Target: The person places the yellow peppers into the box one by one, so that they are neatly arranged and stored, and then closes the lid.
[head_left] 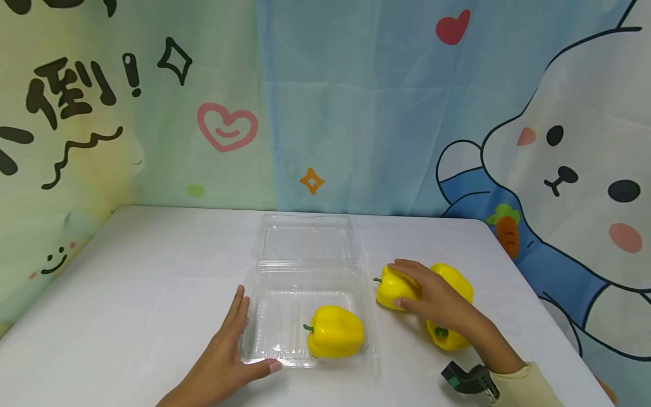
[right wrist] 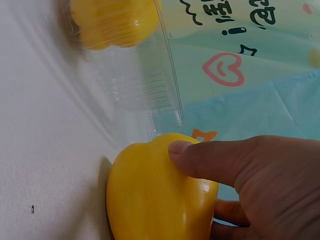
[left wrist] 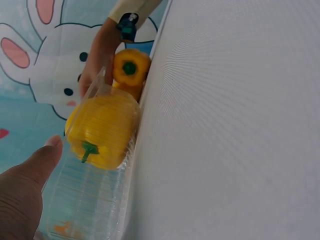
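Observation:
A clear plastic clamshell container [head_left: 274, 308] lies with its lid [head_left: 307, 237] folded back. Inside its near right part is a yellow bell pepper [head_left: 335, 332], stem pointing left. My left hand [head_left: 221, 350] is at the container's left near corner, fingers straight along the side and thumb by the front edge. To the right of the container, my right hand [head_left: 434, 294] grips a second yellow bell pepper [head_left: 395, 287] from above. In the right wrist view the thumb presses that bell pepper [right wrist: 155, 192], with fingers on its far side, partly hidden.
Two more yellow bell peppers stand beside the right hand, a far one [head_left: 455, 280] and a near one [head_left: 447, 337] partly covered by the forearm. The white table [head_left: 127, 294] ends at a printed cloth backdrop [head_left: 356, 113] behind and at the sides.

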The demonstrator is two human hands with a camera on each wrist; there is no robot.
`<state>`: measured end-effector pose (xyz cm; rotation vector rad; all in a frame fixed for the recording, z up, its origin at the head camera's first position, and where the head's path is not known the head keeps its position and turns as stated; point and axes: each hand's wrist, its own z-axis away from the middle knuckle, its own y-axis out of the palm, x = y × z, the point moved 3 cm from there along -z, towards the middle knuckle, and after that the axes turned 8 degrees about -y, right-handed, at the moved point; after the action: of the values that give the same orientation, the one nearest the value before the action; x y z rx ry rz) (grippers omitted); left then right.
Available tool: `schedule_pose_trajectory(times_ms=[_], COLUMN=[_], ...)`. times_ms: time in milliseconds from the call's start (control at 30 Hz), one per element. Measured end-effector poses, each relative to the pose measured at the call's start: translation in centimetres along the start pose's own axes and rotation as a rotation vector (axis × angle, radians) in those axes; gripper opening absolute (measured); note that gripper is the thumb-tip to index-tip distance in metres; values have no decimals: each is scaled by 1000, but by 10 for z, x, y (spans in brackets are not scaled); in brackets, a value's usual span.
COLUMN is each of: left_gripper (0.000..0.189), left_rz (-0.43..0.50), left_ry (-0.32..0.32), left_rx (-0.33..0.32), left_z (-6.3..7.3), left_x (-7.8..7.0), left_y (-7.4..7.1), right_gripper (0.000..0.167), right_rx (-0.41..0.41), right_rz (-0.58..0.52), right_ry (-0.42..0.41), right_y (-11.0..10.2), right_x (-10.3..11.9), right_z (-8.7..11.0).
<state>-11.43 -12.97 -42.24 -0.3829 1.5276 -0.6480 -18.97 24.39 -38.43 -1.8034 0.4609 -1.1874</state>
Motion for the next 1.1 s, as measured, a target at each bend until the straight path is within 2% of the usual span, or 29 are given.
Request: schedule_pose_trajectory(times_ms=[200, 467, 833, 1100], left_gripper=[127, 126, 126, 126], left_rz=[-10, -2, 2, 4], left_ry=[-3, 1, 9, 18], left_rx=[-4, -4, -8, -10], left_z=[0, 1, 1, 1], left_x=[1, 2, 0, 1], left_y=[0, 0, -1, -1], right_gripper=[59, 59, 60, 62], right_rx=[9, 18, -19, -63], right_rz=[65, 81, 92, 76], right_ry=[-54, -66, -98, -92], right_y=[1, 3, -1, -3], right_x=[0, 3, 6, 8], right_z=[-1, -1, -1, 0])
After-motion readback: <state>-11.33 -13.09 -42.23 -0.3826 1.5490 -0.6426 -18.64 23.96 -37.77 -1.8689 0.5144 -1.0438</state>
